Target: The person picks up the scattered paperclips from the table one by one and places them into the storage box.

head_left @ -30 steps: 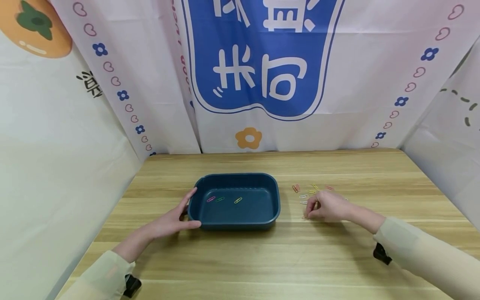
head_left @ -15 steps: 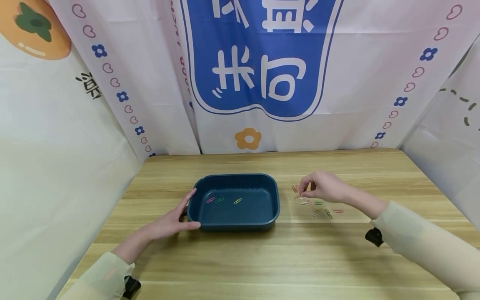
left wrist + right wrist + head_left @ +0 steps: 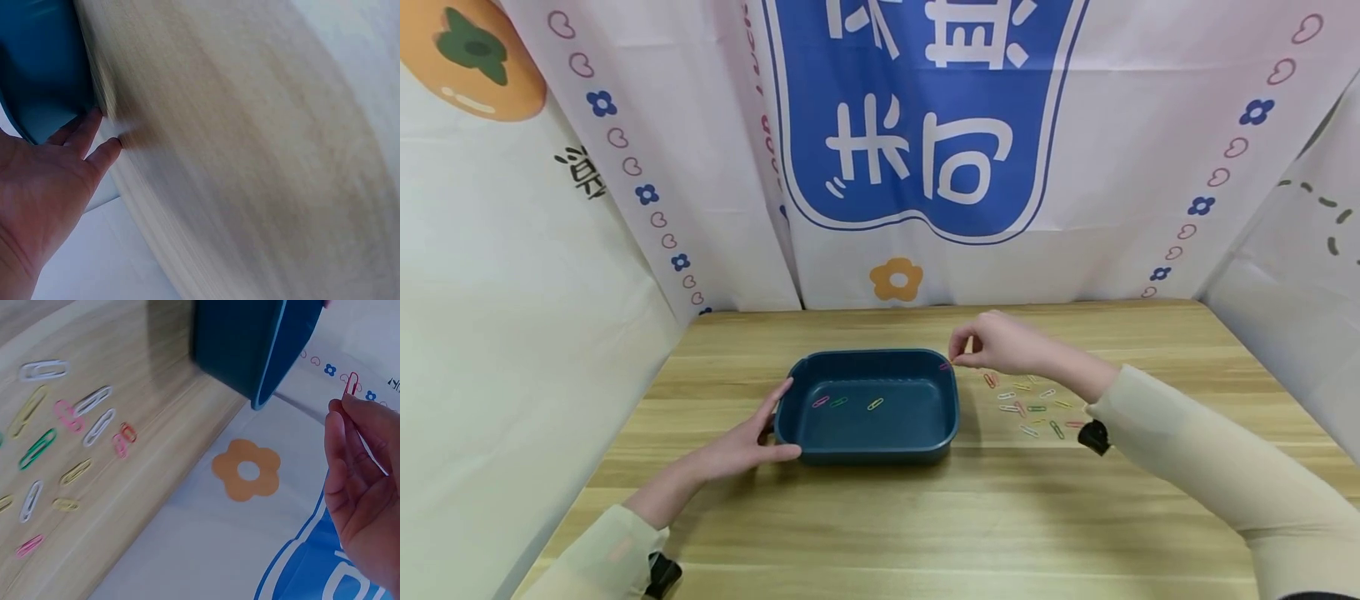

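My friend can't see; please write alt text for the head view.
A right hand pinches a reddish paper clip at the far right corner of a blue tray; the left hand rests against its left end. Three clips lie inside, more clips on the wooden table.

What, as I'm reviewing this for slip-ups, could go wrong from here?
The right hand pinches the paper clip by one end, so it could slip. Near the right edge of the tray, the clip might catch or fall outside. The left hand touches only the tray's left end; bumps might turn it.
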The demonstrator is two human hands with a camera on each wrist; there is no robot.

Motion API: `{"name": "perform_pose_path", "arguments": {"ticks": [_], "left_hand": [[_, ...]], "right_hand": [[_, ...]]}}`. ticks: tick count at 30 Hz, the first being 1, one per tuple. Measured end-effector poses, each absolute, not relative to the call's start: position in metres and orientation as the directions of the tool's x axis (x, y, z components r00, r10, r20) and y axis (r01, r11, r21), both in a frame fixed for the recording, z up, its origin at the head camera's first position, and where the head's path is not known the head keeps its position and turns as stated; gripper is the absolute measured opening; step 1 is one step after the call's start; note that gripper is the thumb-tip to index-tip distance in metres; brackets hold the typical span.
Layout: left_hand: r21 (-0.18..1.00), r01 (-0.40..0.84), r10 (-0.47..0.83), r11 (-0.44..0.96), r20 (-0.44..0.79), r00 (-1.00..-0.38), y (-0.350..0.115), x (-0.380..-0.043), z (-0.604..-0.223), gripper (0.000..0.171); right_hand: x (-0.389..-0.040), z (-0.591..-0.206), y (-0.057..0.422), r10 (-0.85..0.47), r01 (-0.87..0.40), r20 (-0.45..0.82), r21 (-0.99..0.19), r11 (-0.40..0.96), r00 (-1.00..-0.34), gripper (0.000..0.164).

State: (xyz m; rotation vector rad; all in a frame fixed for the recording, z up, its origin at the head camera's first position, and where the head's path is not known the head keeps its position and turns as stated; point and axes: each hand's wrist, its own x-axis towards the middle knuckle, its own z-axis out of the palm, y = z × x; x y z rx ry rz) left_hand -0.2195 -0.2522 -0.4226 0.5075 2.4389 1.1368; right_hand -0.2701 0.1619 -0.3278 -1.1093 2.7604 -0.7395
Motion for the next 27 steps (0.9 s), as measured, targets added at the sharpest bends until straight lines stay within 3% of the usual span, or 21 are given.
{"name": "perform_pose_path", "arguments": {"ticks": [15,27], "left_hand": [[0.784,0.161,0.485,0.6,-0.196,-0.852,-0.254,-0.221,-0.425,0.096],[0.78,0.144,0.472,0.608,-0.21,-0.856,-0.253,-0.219,-0.422,0.096]], "right_hand": [[-0.302,-0.35,0.094,-0.729,-0.65,0.017,-0.468,0.599,-0.684,0.005],[-0.305,-0.382,0.073,-0.708,-0.605,-0.091,-0.452,0.656,-0.7,0.004]]}}
